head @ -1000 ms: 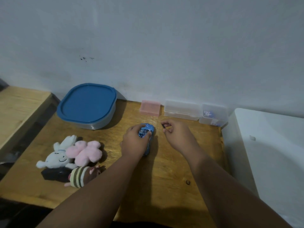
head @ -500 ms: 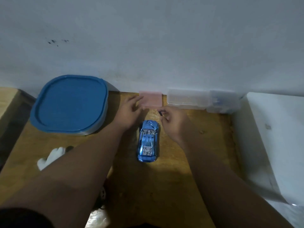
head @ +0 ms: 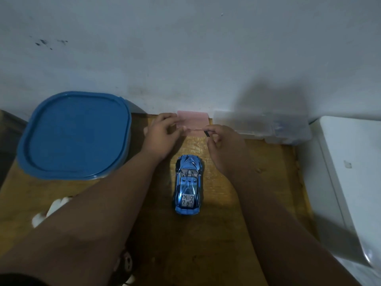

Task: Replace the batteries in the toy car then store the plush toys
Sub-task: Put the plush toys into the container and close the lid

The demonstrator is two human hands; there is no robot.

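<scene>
A shiny blue toy car [head: 188,187] stands on its wheels in the middle of the wooden table [head: 257,203], nose toward the wall. Behind it, against the wall, sits a small pink plastic box [head: 194,120]. My left hand [head: 161,137] grips the box's left end with thumb and fingers. My right hand [head: 223,145] pinches a small dark piece [head: 206,133] at the box's front right corner. White plush toys [head: 51,211] peek out from under my left forearm; most of them are hidden.
A large container with a blue lid [head: 76,135] fills the table's back left. Clear plastic boxes [head: 263,126] line the wall to the right of the pink one. A white surface [head: 350,172] borders the table's right side.
My left hand let go of the car and reached to the pink box. My right hand moved toward the box with the dark piece. The camera tilted down and closer.
</scene>
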